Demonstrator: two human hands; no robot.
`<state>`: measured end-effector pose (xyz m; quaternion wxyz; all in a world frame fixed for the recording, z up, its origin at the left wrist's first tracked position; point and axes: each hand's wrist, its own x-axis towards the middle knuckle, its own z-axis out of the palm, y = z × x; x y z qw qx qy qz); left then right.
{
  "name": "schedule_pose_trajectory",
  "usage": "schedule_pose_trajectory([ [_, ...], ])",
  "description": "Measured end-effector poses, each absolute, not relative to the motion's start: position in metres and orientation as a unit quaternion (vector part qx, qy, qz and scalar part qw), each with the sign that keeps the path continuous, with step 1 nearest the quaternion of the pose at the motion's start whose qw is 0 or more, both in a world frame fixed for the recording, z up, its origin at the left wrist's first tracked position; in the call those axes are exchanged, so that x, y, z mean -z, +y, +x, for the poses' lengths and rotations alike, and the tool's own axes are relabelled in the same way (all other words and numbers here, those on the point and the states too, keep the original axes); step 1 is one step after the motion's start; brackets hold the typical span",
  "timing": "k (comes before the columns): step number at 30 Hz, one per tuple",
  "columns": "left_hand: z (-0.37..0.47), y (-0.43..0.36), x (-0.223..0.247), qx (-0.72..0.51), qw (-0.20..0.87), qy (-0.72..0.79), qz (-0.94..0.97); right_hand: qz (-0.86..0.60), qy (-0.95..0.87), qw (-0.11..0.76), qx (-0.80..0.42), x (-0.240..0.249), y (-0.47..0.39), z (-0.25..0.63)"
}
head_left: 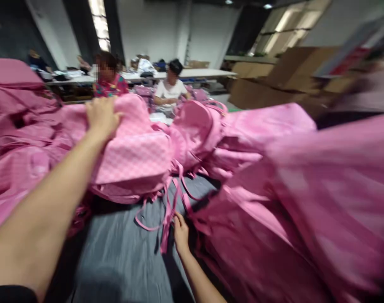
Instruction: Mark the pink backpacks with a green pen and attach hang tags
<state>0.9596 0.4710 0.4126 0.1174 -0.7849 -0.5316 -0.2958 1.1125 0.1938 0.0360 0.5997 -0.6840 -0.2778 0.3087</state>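
Note:
My left hand is stretched far forward, its fingers closed over the upper part of a pink checked backpack. The backpack lies on its side, with thin pink straps trailing from it toward me. Lower down, the fingertips of my right hand are pinched together at one of these straps. The image is slightly smeared, and the exact grip of the fingertips is hard to see. Another pink backpack rests just behind and to the right of the checked one.
A heap of pink bags rises on the left, and large pink bags crowd the right. Grey table surface shows between them. Beyond, two people sit in front of a long white table. Cardboard boxes stand at the back right.

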Motion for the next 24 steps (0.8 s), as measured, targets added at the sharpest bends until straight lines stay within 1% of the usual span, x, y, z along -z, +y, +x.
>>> schedule_pose_trajectory([
  [2,0.957,0.468,-0.415,0.279,0.126,-0.552,-0.776,-0.688,-0.251,0.599,-0.323,-0.035,0.153,1.103],
  [8,0.952,0.463,-0.420,0.262,0.131,-0.488,-0.822,-0.709,-0.199,0.581,-0.347,-0.045,0.016,1.094],
  [14,0.943,0.453,-0.430,0.227,0.132,-0.529,-0.807,-0.778,-0.100,0.528,-0.326,-0.023,-0.095,1.100],
  [17,0.930,0.440,-0.433,0.191,0.123,-0.507,-0.832,-0.798,-0.090,0.484,-0.348,-0.006,-0.119,1.099],
  [20,0.913,0.427,-0.431,0.171,0.114,-0.486,-0.850,-0.807,-0.114,0.438,-0.379,0.006,-0.122,1.096],
  [24,0.883,0.378,-0.417,0.196,0.102,-0.462,-0.859,-0.811,-0.183,0.393,-0.394,0.010,-0.128,1.099],
])
